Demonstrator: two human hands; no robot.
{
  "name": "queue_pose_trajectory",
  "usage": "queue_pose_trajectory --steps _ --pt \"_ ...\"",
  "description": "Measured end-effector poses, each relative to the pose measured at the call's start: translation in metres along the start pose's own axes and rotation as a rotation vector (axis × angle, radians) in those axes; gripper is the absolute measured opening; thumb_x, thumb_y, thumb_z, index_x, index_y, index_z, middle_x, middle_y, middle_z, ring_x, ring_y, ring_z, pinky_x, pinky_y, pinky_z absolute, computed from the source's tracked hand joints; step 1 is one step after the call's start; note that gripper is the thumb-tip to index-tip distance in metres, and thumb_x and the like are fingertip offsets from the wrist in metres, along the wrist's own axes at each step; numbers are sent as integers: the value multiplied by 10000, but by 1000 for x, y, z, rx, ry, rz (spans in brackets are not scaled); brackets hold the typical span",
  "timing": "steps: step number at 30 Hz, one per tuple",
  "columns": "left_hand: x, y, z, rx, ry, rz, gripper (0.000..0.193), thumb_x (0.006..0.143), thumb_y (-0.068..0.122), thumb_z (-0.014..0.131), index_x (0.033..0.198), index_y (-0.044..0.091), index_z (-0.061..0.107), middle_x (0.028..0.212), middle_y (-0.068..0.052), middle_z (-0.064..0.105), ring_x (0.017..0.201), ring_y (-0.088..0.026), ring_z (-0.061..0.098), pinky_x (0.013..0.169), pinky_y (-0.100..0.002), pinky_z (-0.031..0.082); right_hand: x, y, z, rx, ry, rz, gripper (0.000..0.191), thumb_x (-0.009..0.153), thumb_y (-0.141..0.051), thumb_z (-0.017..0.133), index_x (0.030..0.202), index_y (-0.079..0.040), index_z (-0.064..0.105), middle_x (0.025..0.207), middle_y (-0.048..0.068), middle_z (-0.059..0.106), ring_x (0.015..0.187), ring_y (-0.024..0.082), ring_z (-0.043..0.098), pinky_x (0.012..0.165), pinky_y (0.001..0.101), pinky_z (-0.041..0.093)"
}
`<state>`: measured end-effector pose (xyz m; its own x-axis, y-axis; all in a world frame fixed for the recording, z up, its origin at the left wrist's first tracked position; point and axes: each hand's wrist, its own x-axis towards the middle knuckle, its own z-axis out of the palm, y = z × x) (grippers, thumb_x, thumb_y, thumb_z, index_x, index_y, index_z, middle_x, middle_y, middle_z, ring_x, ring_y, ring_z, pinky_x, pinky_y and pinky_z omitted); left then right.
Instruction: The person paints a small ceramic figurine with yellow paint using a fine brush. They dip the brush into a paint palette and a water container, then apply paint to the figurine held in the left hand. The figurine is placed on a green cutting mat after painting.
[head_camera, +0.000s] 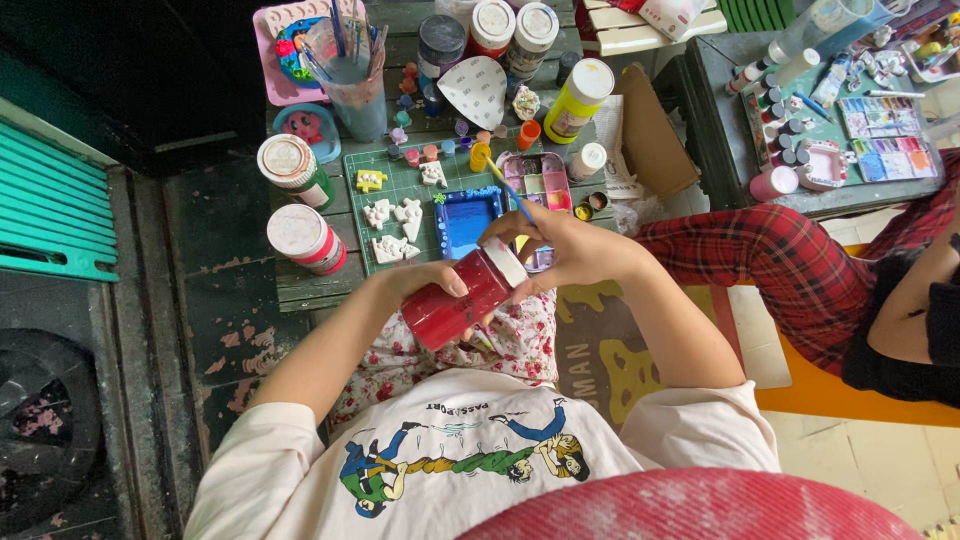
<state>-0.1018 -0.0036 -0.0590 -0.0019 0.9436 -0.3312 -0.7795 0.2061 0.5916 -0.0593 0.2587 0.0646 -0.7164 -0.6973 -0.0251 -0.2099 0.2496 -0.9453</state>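
Observation:
My left hand (425, 283) wraps around a red paint jar (455, 300), held tilted above my lap. Its white lid (507, 261) is gripped by my right hand (565, 250), which also holds a thin paintbrush (505, 188) with a blue and yellow handle pointing up and to the left. Just beyond the hands lie a blue square tray (467, 217) and a pink paint palette (540, 182) on a green cutting mat (400, 190).
White plaster figures (395, 225) lie on the mat. Paint jars (305, 238) stand at the table's left; more bottles and a brush cup (355, 75) stand behind. To the right sits another person in red plaid trousers (790, 265) beside a second table (850, 130) with paints.

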Motion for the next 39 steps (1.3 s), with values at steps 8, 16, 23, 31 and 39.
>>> queue_pose_trajectory --steps 8,16,23,31,39 --pt "19 -28 -17 -287 -474 442 772 783 310 804 1408 -40 515 1079 -209 677 876 -313 722 808 -460 615 -89 50 -31 134 565 -146 789 760 43 910 1317 -62 360 1434 139 529 1373 238 577 1151 393 515" --pt "-35 -10 6 356 370 816 684 752 235 845 1320 1 544 1207 -130 668 1136 -275 680 999 -439 570 -144 195 12 79 1119 200 614 855 7 838 1225 -80 356 1318 169 599 1227 212 632 1032 346 549" --pt "-74 16 25 500 803 1129 627 798 175 841 1335 26 553 1256 -110 669 1182 -234 682 1047 -422 573 -150 236 44 -417 1185 203 676 826 -78 812 1392 62 469 1279 181 532 1274 269 479 1070 408 361" --pt "-79 49 -16 598 1131 1454 799 918 87 884 1510 84 348 1407 -105 578 1281 -223 623 1153 -418 537 -72 119 -19 -369 1256 17 228 1160 -211 477 1058 -17 539 879 65 545 794 161 518 739 324 420" --pt "-48 84 -73 667 1249 1524 754 955 139 891 1481 119 351 1424 -114 573 1316 -250 631 1147 -419 543 155 12 -86 -1088 725 -272 111 912 -163 818 898 -82 744 897 58 654 868 265 668 704 390 522"
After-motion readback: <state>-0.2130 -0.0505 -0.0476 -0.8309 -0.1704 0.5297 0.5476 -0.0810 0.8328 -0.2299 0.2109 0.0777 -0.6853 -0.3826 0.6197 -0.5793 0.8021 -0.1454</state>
